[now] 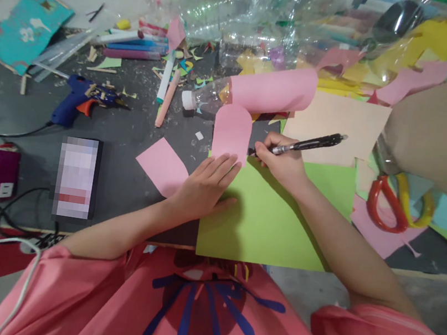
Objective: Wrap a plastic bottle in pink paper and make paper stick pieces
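Four fingers of the left hand (204, 187) lie nearly together, thumb apart, on a rounded pink piece (232, 129) overlapping the green sheet (279, 215). From my end, the right hand (281, 159) looks clamped round a black pen (320, 141), tip beside the pink edge.

Matt green paper (273, 231); glossy pen (313, 143), perhaps plastic.

Lime-green rectangular paper sheet (273, 231): flat, long side crosswise. Pink paper piece (232, 132) with rounded far end: flat, near end overlapping the sheet's far left corner. Slim black pen (317, 142): held aslant, tip down beside the pink piece's right edge, rear end raised rightward.
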The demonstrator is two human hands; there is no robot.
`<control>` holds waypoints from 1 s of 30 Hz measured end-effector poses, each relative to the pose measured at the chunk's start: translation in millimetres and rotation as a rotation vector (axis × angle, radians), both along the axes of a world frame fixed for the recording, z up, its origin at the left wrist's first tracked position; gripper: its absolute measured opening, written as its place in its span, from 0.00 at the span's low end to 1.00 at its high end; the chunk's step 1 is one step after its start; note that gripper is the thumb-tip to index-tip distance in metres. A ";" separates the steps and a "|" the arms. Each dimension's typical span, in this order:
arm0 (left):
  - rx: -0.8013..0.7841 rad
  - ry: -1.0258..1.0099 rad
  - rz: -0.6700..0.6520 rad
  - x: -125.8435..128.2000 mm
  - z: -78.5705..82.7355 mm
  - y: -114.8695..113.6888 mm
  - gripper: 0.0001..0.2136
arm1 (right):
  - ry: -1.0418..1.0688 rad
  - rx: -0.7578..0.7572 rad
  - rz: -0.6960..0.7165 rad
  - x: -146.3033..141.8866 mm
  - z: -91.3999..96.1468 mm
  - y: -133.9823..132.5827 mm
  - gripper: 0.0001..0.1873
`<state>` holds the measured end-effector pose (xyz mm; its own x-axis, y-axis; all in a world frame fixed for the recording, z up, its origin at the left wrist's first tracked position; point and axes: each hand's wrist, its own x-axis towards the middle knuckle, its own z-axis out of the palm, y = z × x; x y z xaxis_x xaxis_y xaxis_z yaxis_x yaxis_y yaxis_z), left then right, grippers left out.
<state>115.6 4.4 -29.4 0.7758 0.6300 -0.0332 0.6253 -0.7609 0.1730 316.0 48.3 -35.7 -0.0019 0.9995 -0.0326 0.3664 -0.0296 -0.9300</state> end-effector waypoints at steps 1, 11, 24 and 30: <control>-0.005 -0.001 0.001 0.0 0.0 0.0 0.33 | -0.002 0.000 -0.003 -0.1 0.2 0.0 0.19; 0.011 0.005 -0.004 -0.1 -0.5 -0.6 0.33 | -0.011 -0.016 0.008 0.2 -0.2 0.3 0.21; -0.004 -0.057 -0.001 -2.6 -2.6 1.3 0.29 | 0.068 0.231 -0.092 3.8 2.9 -12.3 0.12; -0.178 -0.412 0.083 -11.8 -0.2 6.8 0.20 | -0.366 0.341 0.201 -3.8 -2.2 -20.9 0.13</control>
